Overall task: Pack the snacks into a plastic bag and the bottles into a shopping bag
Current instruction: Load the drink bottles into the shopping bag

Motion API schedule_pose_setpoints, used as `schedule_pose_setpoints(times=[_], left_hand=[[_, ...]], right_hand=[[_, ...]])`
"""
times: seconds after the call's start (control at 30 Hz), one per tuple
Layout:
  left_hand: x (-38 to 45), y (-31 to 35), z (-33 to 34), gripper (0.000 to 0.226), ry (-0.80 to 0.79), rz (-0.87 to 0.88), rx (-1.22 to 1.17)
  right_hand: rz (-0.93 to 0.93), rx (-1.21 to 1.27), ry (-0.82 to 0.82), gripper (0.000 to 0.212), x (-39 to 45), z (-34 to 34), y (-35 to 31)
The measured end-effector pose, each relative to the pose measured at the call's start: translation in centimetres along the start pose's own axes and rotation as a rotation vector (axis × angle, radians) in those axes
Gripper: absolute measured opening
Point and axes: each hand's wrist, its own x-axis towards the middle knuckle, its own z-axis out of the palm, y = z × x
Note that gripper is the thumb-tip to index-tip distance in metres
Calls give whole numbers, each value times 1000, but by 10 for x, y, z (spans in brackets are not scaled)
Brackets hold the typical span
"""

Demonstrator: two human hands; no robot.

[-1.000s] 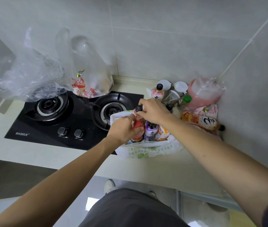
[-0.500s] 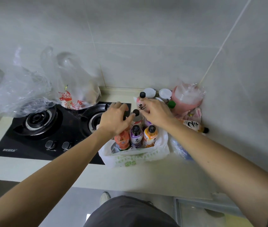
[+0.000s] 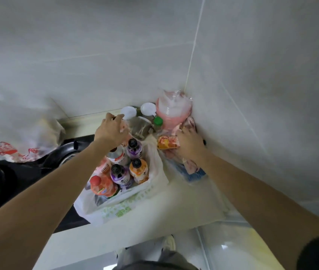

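- Nearest me, at the counter's [image 3: 174,207] front edge, the white shopping bag [image 3: 115,209] stands open beside the hob [image 3: 18,178], touching its right side.
- Its bottles [image 3: 137,170] stand upright and packed close: orange, purple and pink drinks with black caps, one red-capped.
- Half a second ago both my hands worked together over those caps; now they have parted, so I judge the bag's load settled and two more bottles next.
- My left hand [image 3: 111,131] has gone past the bag toward the back edge, fingers curled on a pink bottle [image 3: 124,126] there; blur hides how firm the grip is.
- My right hand [image 3: 188,142] has moved into the counter's far right corner and closes round an orange bottle [image 3: 167,142] lying on its side on wrappers.
- Behind it the white-lidded jars [image 3: 147,109] and a pink packet [image 3: 173,110] sit against the wall.
- At the far left the clear plastic bag [image 3: 14,133] rests on the hob, blurred.
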Motion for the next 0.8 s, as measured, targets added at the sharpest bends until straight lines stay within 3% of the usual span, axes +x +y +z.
schedule_pose_setpoints(times=[0.3,0.43,0.57,0.63,0.8], left_hand=[[19,-13,15,40,39,17,-7],[22,-20,16,21,41,-1,-24],[26,-27,16,20,48,2,-78],[26,-32,16,22,56,-18,-107],[15,-42,11,25,117,-33,-171]], right_hand=[[98,-126,-77,94,20,45,34],[144,-181,-2,92,25,58,37],[137,-170,-12,101,22,57,38],[134,-76,-8,99,20,49,39],[67,143,173,65,21,19,29]])
